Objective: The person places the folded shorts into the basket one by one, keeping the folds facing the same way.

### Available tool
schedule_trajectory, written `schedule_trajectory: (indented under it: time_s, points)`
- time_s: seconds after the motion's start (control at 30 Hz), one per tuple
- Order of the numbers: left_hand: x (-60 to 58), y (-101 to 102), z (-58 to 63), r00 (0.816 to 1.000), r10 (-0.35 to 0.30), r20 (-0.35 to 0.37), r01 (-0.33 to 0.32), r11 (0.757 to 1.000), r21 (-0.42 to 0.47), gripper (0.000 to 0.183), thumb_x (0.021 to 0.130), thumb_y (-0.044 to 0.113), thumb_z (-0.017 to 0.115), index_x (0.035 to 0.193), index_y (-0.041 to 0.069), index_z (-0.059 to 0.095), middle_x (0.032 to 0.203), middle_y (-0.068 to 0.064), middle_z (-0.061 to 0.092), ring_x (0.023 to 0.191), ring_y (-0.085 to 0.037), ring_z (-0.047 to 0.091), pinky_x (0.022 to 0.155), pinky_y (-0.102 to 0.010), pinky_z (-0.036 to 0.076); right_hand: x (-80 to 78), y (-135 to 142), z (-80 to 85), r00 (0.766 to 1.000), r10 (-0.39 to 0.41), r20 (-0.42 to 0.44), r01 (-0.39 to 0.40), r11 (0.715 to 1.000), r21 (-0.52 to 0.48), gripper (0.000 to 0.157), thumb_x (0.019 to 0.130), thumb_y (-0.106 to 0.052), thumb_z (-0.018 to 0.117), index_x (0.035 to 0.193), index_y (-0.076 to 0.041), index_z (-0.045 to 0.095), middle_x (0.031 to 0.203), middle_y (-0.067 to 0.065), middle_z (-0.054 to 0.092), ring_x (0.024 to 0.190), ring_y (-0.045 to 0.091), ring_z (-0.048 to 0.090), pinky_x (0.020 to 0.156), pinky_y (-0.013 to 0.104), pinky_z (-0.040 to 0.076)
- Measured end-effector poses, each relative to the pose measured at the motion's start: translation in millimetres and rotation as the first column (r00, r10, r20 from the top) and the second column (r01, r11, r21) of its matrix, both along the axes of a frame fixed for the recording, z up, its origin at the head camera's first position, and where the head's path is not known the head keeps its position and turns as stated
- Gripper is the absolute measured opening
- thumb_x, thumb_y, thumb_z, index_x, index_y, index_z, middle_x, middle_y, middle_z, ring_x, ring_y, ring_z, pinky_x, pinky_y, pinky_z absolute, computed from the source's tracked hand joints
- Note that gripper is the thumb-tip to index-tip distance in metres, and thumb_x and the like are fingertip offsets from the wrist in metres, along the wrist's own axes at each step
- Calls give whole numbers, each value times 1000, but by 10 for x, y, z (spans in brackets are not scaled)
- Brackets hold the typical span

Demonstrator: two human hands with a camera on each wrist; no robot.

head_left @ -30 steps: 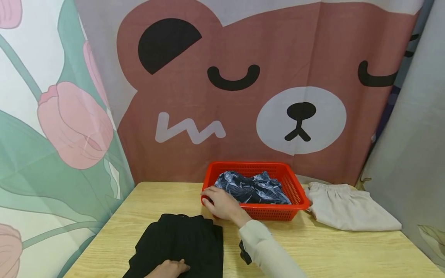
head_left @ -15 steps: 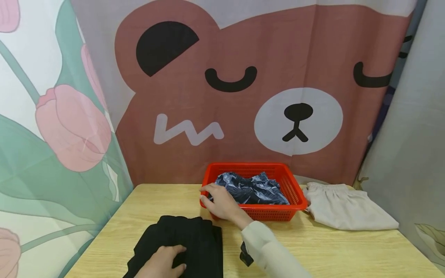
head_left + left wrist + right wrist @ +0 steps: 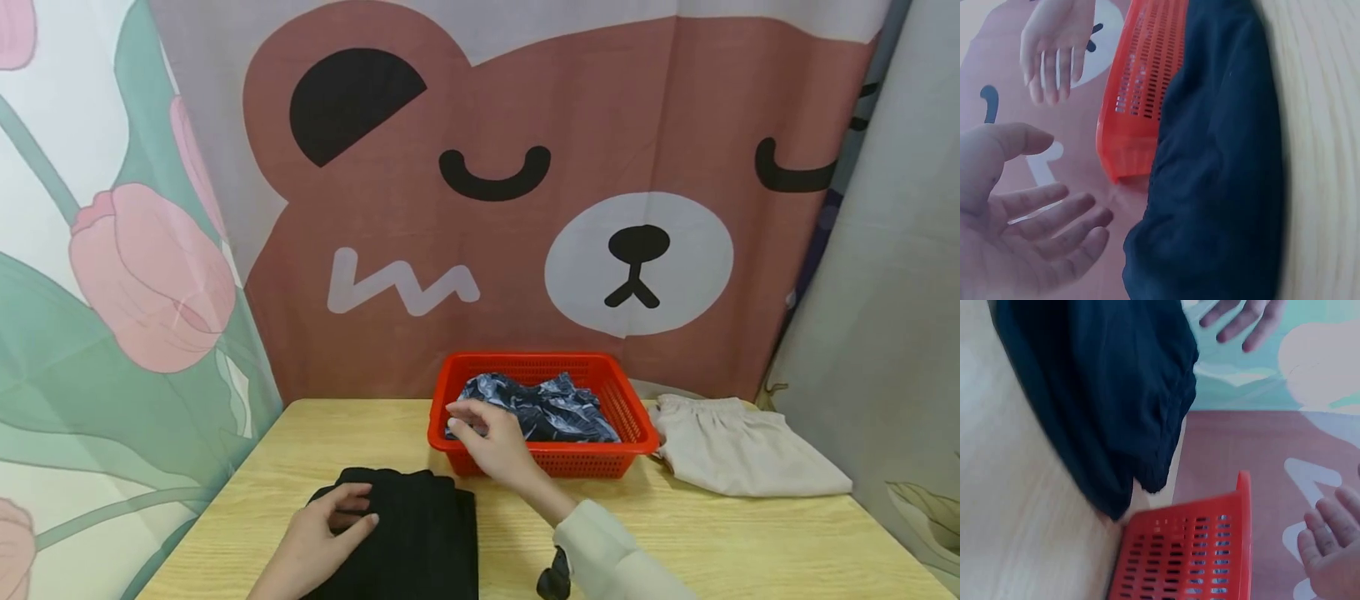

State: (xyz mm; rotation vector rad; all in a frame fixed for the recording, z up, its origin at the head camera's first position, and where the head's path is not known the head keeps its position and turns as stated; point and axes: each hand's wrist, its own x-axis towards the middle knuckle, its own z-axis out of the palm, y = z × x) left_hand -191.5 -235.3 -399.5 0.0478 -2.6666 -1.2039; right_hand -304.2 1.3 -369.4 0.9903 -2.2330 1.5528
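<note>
Lifted off the black folded garment (image 3: pixel 412 542) since half a second ago: the left hand (image 3: pixel 318 531), now shifted leftward, while the right hand (image 3: pixel 498 442) has been raised a bit from the near left corner of the red basket (image 3: pixel 577 460). Garment's been left flat, just in front of the basket and a little to its left. Its scalloped far edge is pointed past the basket's left side; the long axis seems to be laid front to back, but the near end is cut off. From the left fingers it's placed rightward and just below, so that hand is nearer. Nothing is held by either: fingers loosely bent, thumbs well apart. A patterned garment (image 3: pixel 551 408) is bunched inside the basket; a beige garment (image 3: pixel 750 450) is laid to its right.
</note>
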Motion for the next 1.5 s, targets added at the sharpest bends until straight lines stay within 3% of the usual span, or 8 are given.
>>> schedule_trajectory:
  time_s: [0.17,0.3,0.57,0.83,1.13,1.2,1.4,1.5]
  points:
    - [-1,-109,6,994,64,-92,-60,998,36,40,89,18,72,125,2,61,106,-8,68,86,-21,67,73,-36,54,89,82,-45,992,-18,127,26,998,-60,25,98,-25,59,117,-12,69,112,0,68,100,16,63,85,36,50]
    - [-10,-211,-7,987,117,-113,-109,991,72,42,91,20,69,127,2,59,110,-14,67,91,-27,68,77,-40,54,172,134,-106,971,-17,239,39,995,-87,26,97,-26,59,115,-9,69,111,5,68,99,18,61,83,34,49]
    - [-43,-473,-74,982,188,-18,-185,976,112,51,94,33,64,133,3,54,125,-20,60,108,-37,61,86,-47,50,294,194,-302,829,69,555,29,986,-167,37,95,-24,61,120,3,63,113,10,66,100,25,63,86,42,49]
    - [-109,-628,-170,976,185,111,-202,966,162,61,95,36,62,136,-5,47,131,-31,51,114,-46,53,91,-54,46,353,256,-567,778,69,624,0,994,-111,36,93,-18,61,118,7,61,113,13,65,101,31,62,83,46,48]
    - [-130,-702,-321,967,172,187,-176,984,4,71,92,42,62,135,-11,42,136,-38,39,121,-54,41,94,-59,40,430,254,-714,738,50,673,0,997,-74,36,90,-15,61,118,7,60,111,13,65,98,31,61,81,46,48]
    - [-126,-718,-347,966,168,199,-168,986,-14,74,91,44,63,134,-12,41,135,-40,39,120,-55,40,91,-60,41,456,247,-720,714,60,697,-1,996,-86,37,90,-15,61,120,7,58,103,8,64,90,23,60,76,39,48]
    - [-141,-728,-395,958,155,243,-161,987,4,79,88,45,66,131,-15,40,124,-41,46,110,-53,48,86,-57,44,530,220,-741,605,169,778,-12,979,-204,44,89,-12,62,128,4,49,86,0,55,62,7,46,57,18,36]
    - [-153,-723,-420,956,145,256,-155,988,18,80,87,45,67,131,-16,39,119,-40,49,105,-50,53,83,-55,46,542,211,-764,594,191,782,-13,973,-229,45,89,-11,61,129,4,47,91,2,59,63,6,48,57,17,37]
